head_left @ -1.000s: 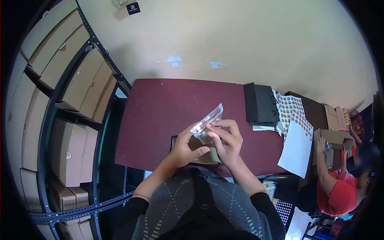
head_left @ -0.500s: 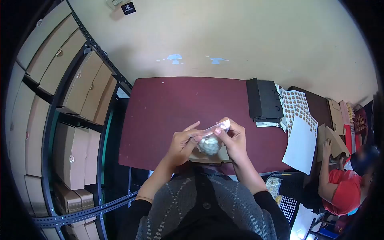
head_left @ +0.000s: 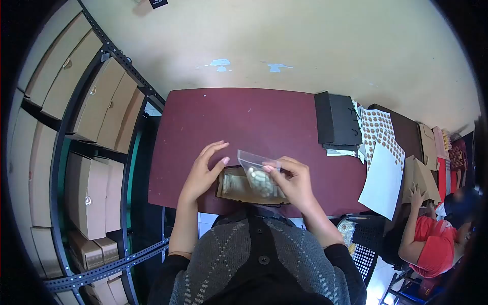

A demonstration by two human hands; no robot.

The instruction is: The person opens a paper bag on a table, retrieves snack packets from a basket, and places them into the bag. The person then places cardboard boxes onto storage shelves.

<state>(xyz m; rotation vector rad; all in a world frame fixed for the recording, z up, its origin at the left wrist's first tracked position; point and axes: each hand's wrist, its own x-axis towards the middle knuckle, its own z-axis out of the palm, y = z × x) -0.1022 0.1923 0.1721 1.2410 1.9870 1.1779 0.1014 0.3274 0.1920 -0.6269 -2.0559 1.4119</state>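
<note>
A clear plastic bag (head_left: 260, 180) of small whitish pieces hangs from my right hand (head_left: 292, 180), pinched near its top edge between thumb and fingers. Below the bag, at the front edge of the maroon table (head_left: 244, 122), lies an open cardboard box (head_left: 231, 189) with wrapped, pale contents; the bag hides part of its right side. My left hand (head_left: 202, 173) is just left of the box, its thumb and fingers apart, holding nothing.
Black paper bags (head_left: 338, 119) and printed sticker sheets (head_left: 378, 132) lie at the table's right. Box-filled shelves (head_left: 91, 190) stand on the left. At the far right, a co-worker in red (head_left: 432, 244) touches a cardboard box (head_left: 421, 178).
My left hand has let go of the bag and moved left. My right hand keeps the bag, which now hangs over the box. The co-worker's box has turned.
</note>
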